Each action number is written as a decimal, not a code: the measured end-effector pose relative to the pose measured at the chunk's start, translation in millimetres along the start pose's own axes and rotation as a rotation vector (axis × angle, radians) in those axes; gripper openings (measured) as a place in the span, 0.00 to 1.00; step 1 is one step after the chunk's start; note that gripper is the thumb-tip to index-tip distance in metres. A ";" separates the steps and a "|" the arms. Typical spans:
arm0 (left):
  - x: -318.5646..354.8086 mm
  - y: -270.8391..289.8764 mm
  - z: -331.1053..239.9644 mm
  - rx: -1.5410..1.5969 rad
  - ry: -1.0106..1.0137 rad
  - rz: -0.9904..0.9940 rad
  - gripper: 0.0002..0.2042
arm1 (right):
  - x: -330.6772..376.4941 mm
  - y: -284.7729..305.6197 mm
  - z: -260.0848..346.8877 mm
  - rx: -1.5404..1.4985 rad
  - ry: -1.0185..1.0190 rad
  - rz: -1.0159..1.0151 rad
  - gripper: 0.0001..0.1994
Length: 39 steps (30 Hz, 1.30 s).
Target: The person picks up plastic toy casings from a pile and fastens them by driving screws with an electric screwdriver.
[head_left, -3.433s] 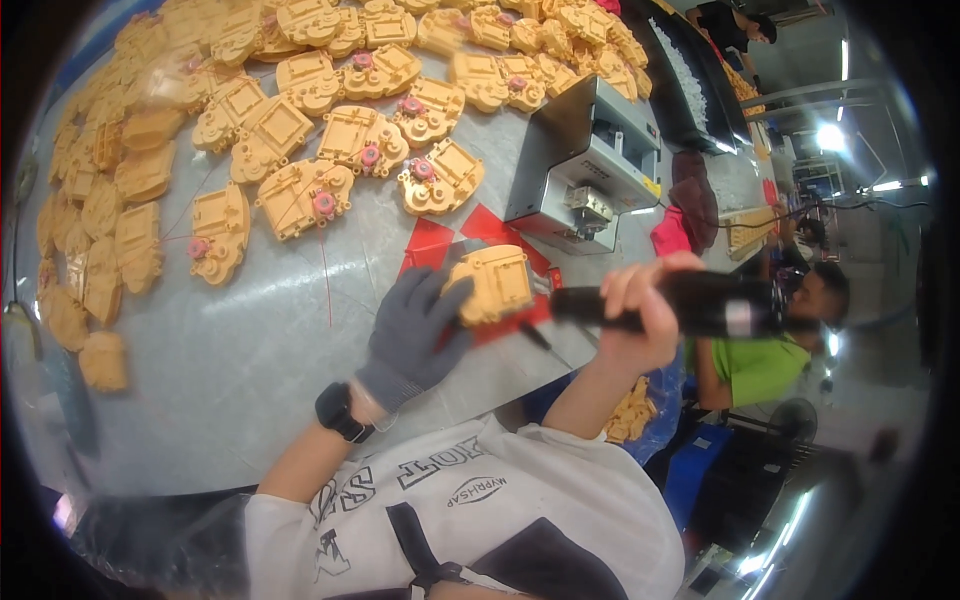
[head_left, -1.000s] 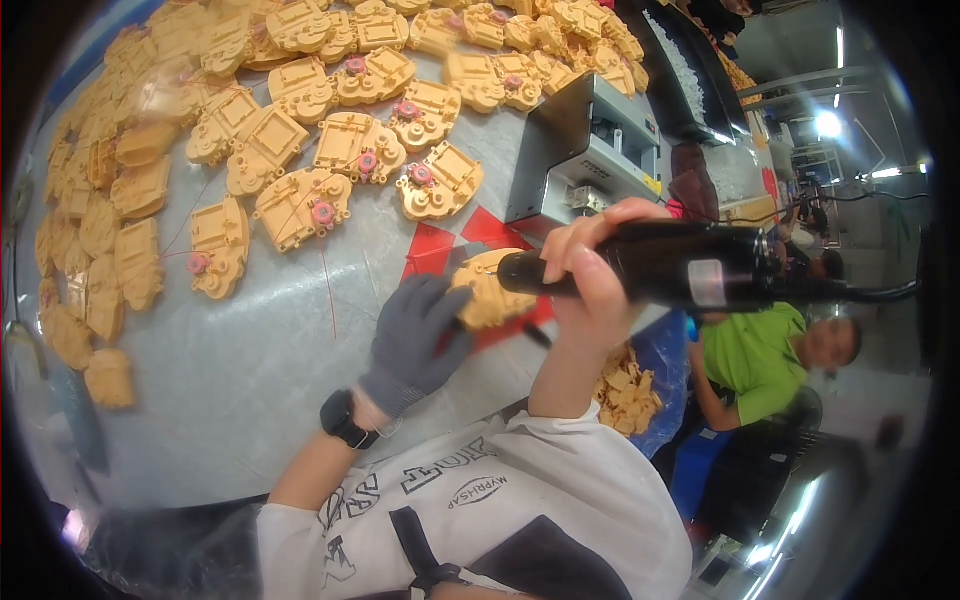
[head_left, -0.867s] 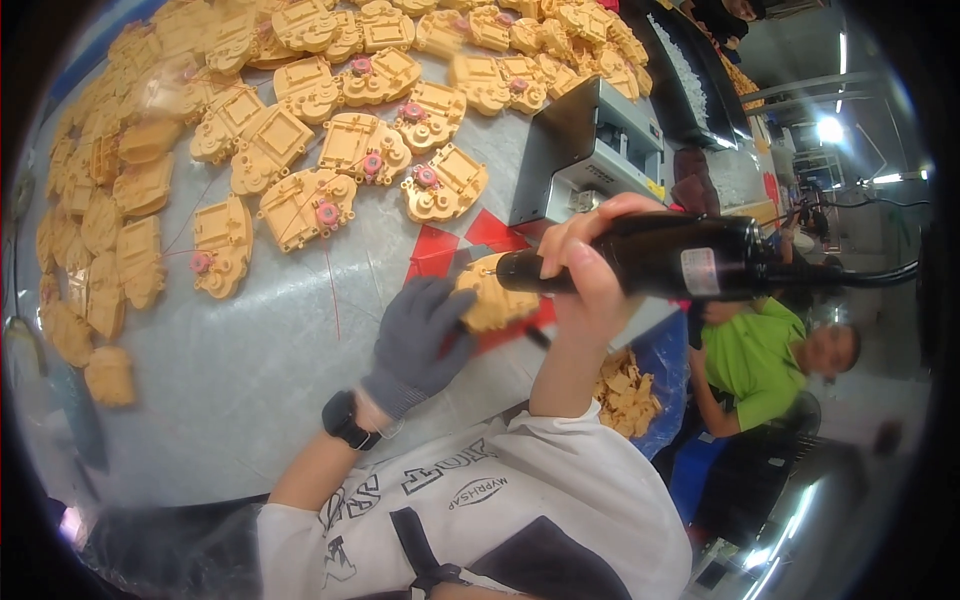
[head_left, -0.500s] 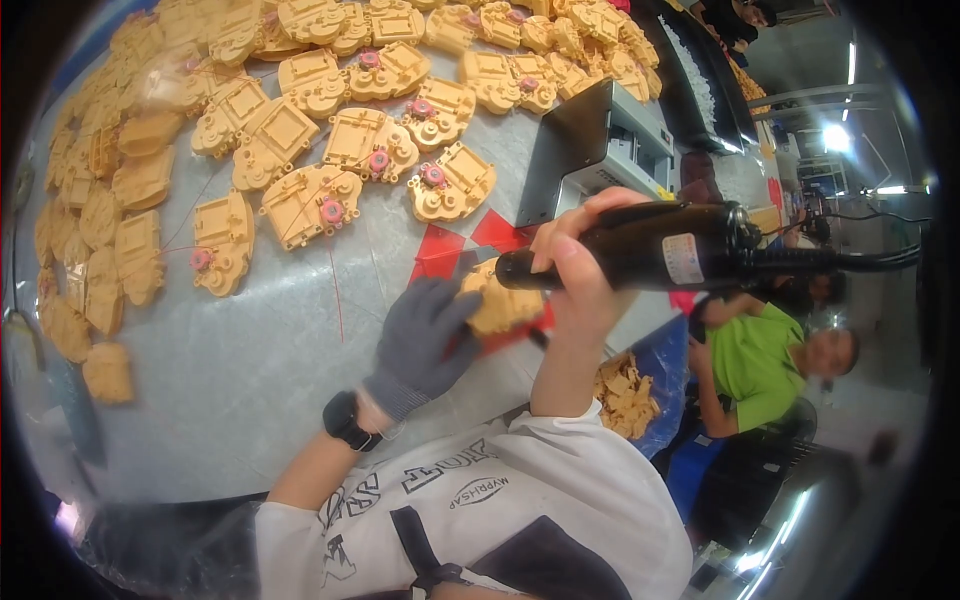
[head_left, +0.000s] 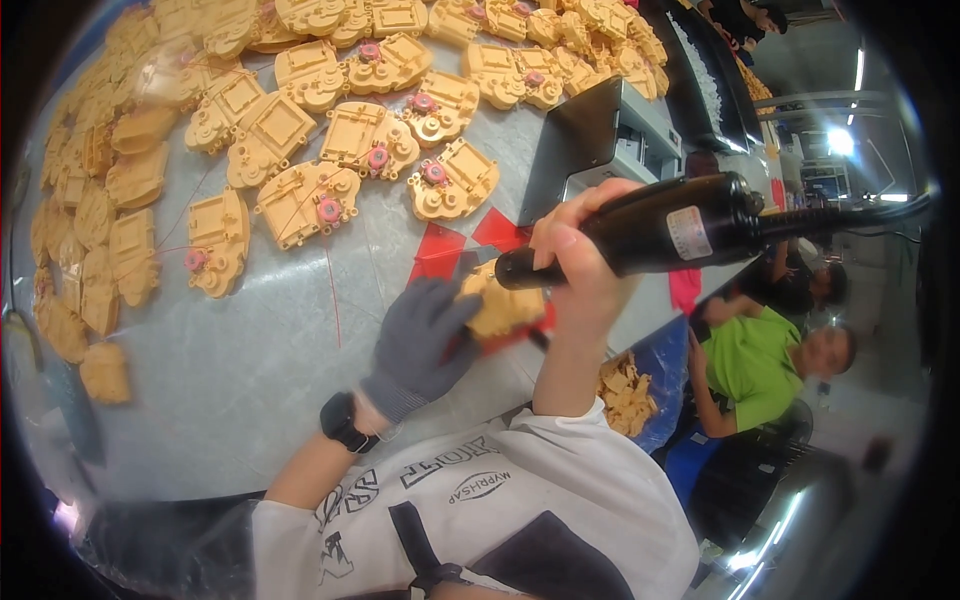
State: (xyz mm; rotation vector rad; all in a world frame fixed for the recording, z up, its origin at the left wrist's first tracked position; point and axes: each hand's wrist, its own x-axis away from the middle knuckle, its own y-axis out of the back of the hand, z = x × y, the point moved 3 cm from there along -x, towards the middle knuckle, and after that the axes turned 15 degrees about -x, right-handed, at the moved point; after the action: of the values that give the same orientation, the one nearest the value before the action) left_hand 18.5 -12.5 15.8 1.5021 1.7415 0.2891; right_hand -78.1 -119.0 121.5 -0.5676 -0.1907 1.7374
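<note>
My right hand, bare, is wrapped round a black electric screwdriver with a cable trailing off to the right. Its nose end points left, over a tan plastic housing; the screwdriver's tip is out of sight. On the housing's left side, my left hand in a grey glove grips it with bent fingers. Red pieces on the table lie beside and under the housing. The nearest other housing, tan with a pink round part, rests just beyond.
Many tan housings cover the far and left table, several with pink parts and thin red wires. A grey and black metal box stands beyond my right hand. A blue-lined bin holds tan pieces. At right sits a person in a green shirt.
The rear of the screwdriver has tilted slightly upward, and its cable has shifted. Both hands stay at about the same place on the screwdriver and housing.
</note>
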 end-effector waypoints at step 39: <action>2.5 -0.3 0.4 -0.059 0.024 0.025 0.30 | 0.2 1.7 -8.7 -0.012 0.080 0.358 0.20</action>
State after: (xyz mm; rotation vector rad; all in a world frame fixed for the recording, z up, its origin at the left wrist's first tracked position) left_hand 18.6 -10.5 14.3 1.4839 1.7196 0.3701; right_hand -75.5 -120.7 113.2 -0.7109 -0.0436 2.0553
